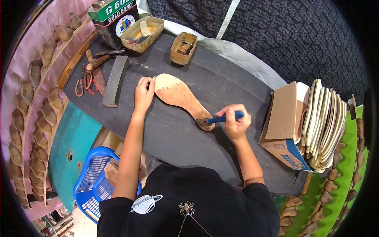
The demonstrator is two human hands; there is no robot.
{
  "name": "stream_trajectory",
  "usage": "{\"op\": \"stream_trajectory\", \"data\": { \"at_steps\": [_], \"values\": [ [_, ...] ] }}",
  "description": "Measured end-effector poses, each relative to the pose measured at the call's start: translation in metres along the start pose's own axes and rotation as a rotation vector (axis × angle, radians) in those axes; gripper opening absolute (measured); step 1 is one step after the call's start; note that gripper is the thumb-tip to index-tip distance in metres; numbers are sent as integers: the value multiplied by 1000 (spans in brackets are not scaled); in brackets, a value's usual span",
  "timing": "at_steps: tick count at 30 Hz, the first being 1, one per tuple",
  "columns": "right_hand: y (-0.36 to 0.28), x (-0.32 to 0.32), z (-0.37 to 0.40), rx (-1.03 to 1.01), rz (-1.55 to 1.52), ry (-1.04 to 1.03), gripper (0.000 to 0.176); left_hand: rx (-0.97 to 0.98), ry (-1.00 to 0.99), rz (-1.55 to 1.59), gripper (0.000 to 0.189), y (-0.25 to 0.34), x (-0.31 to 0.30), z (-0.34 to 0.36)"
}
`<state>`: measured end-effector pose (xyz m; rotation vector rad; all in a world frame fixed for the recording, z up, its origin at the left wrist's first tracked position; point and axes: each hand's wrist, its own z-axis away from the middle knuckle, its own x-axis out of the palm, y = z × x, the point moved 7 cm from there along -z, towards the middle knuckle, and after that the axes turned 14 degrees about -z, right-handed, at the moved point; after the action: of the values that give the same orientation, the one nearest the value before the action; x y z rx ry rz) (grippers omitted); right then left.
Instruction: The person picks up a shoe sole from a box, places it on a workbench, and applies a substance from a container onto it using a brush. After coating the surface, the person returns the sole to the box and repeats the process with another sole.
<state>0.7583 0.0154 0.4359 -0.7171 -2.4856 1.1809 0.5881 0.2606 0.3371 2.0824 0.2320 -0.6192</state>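
Observation:
A tan insole-shaped piece point(179, 93) lies on the dark table, its wide end toward the upper left and darker, wet-looking patches on its surface. My left hand point(145, 91) is at the edge of that wide end, fingers pressed together against it. In my right hand point(237, 120) is a blue-handled brush point(227, 117), gripped in closed fingers, its dark bristles touching the narrow end of the piece.
Upper left are a Gold Bond can point(114, 23), a yellowish tub point(143, 33), a grey block point(115, 81) and pliers point(79, 85). A small tub point(184, 48) stands beyond the piece. At right is a cardboard box point(281, 112) beside stacked pale sheets point(323, 122).

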Motion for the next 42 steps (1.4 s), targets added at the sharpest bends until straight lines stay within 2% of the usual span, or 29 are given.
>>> {"op": "stream_trajectory", "data": {
  "at_steps": [3,6,8,11,13,14,18,24,26,30,32,34,36,41,42],
  "values": [
    [-11,22,3,-219,70,-257,9,-7,5,15,20,0,0,0],
    [-26,40,15,-309,197,-488,12,-3,2,13,20,1,-1,1],
    [-36,47,20,-338,302,-554,14,-7,-7,10,20,0,0,1],
    [-37,47,22,-333,329,-570,13,-1,-9,-2,20,-2,0,0],
    [-40,41,16,-383,237,-404,16,10,-6,-9,20,0,0,0],
    [-37,43,16,-384,239,-401,16,8,0,-2,20,1,0,0],
    [-33,51,19,-437,220,-453,16,-7,-1,-7,21,2,-1,0],
    [-37,51,23,-346,292,-617,11,26,11,-17,22,5,-3,0],
    [-38,48,15,-329,313,-581,10,27,14,-20,22,2,-2,-1],
    [-31,45,9,-424,157,-343,15,5,3,-16,21,0,-1,0],
    [-25,53,13,-437,187,-460,16,3,2,-2,21,-1,0,1],
    [-28,51,18,-435,178,-477,16,-7,7,11,21,-2,0,-1],
    [-27,46,22,-350,216,-542,16,16,13,7,21,-1,0,0],
    [-30,28,11,-283,184,-458,12,17,12,-6,21,1,-1,0],
    [-29,22,8,-290,139,-379,12,23,17,-10,21,1,-1,0]
  ]
}}
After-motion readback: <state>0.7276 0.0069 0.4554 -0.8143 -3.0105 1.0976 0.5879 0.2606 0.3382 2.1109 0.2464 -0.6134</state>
